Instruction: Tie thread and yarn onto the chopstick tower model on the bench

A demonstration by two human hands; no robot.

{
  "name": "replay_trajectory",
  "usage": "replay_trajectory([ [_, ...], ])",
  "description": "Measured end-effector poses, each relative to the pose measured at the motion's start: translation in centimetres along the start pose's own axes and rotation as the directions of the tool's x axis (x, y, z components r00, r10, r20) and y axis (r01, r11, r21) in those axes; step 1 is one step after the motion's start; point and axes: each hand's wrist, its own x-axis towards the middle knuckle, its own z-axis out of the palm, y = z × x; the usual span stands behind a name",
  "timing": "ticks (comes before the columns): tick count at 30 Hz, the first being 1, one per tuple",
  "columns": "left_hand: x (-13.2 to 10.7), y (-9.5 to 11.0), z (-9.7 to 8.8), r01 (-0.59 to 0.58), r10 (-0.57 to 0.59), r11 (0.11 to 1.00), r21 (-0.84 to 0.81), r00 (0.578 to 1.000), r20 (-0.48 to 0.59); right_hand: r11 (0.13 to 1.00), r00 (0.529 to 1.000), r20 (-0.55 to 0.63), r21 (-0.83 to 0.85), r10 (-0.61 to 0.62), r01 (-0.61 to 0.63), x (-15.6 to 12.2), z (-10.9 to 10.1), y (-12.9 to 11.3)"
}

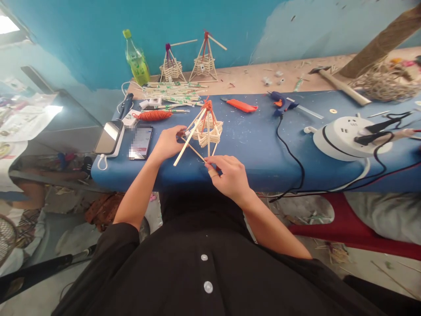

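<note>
A small model of wooden sticks [206,128], bound at its peak with orange yarn, stands on the blue table top [250,149]. My left hand [169,142] grips its left side, fingers curled against the woven stick base. My right hand [227,174] is at the table's front edge with thumb and forefinger pinched at the lower end of one stick leg. A long loose stick leans from the peak down toward the front left.
Two finished stick models [171,66] [205,59] and a green bottle [136,57] stand at the back. Loose sticks [171,92], an orange yarn skein [153,115], two phones [140,141], a blue glue gun [279,102], a white power strip reel [345,136] and a hammer [342,85] lie around.
</note>
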Motion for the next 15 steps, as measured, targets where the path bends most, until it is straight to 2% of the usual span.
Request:
replay_trajectory([
  [3,-0.7,0.3,0.3,-0.008,0.010,0.999,0.046,0.999,-0.051,0.996,1.000,0.001,-0.087,-0.023,0.023,-0.4,0.5,0.7],
  [7,-2.1,0.4,0.6,0.008,-0.003,0.998,0.057,0.997,-0.077,0.995,0.999,-0.026,-0.099,-0.028,0.025,-0.2,-0.4,1.4],
  [12,-4.7,0.4,1.2,0.040,-0.037,0.999,0.023,0.995,-0.094,0.993,0.998,-0.004,0.100,0.069,-0.068,0.6,-2.8,2.2],
  [15,-5.7,0.4,2.1,-0.046,0.037,0.998,-0.053,0.987,-0.157,0.955,0.989,0.044,0.257,0.143,-0.150,0.9,-4.1,2.3],
])
